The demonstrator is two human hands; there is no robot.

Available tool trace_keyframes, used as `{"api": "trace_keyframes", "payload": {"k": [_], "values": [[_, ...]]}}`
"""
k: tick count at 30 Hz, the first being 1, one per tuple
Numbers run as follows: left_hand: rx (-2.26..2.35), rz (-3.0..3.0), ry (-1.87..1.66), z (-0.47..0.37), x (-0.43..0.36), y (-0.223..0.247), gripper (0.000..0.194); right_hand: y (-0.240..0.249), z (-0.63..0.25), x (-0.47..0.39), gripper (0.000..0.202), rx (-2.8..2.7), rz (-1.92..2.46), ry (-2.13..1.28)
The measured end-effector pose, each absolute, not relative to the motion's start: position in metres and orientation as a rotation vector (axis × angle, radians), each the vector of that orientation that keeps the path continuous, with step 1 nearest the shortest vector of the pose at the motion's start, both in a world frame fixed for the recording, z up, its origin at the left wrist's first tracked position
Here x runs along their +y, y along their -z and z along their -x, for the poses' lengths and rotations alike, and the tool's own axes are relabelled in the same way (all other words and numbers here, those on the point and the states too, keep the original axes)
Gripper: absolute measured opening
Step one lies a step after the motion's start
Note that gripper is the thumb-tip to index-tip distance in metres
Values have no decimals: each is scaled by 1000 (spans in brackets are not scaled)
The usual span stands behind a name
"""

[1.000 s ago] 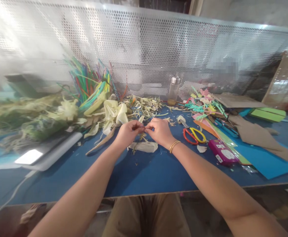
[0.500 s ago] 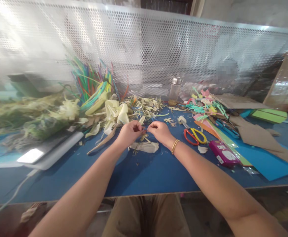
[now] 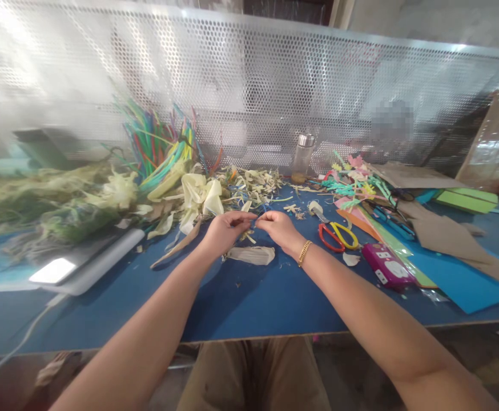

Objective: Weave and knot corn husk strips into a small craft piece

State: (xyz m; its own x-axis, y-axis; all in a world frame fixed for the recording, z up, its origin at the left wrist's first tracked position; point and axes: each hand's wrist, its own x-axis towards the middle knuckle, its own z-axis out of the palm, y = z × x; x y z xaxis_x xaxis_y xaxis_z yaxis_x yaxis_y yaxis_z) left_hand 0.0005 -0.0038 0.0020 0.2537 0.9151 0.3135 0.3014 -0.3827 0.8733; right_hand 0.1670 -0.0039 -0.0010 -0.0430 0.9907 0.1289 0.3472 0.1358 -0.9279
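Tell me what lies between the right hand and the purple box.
In the head view, scissors with red and yellow handles lie there, with a pale scrap beside them.

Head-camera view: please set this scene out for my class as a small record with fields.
Surface: blue table
Left hand: fingertips near the other hand's; anything held is too small to tell
Right hand: fingers bent together, contents unclear; bracelet on wrist
Near hands: pale flat strip
Right side: scissors with red and yellow handles; purple item
Back: clear bottle, silver cap; perforated screen behind
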Motion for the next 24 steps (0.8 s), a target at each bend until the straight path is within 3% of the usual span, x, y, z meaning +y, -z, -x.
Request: {"api": "trace_keyframes", "payload": {"k": [15, 24], "values": [[1233, -1834, -1067, 0, -3, -1, 25, -1, -170, -5, 11, -1776, 1328, -624], [1106, -1547, -1012, -3, -10, -7, 30, -1, -170, -6, 11, -1828, 1326, -533]]}}
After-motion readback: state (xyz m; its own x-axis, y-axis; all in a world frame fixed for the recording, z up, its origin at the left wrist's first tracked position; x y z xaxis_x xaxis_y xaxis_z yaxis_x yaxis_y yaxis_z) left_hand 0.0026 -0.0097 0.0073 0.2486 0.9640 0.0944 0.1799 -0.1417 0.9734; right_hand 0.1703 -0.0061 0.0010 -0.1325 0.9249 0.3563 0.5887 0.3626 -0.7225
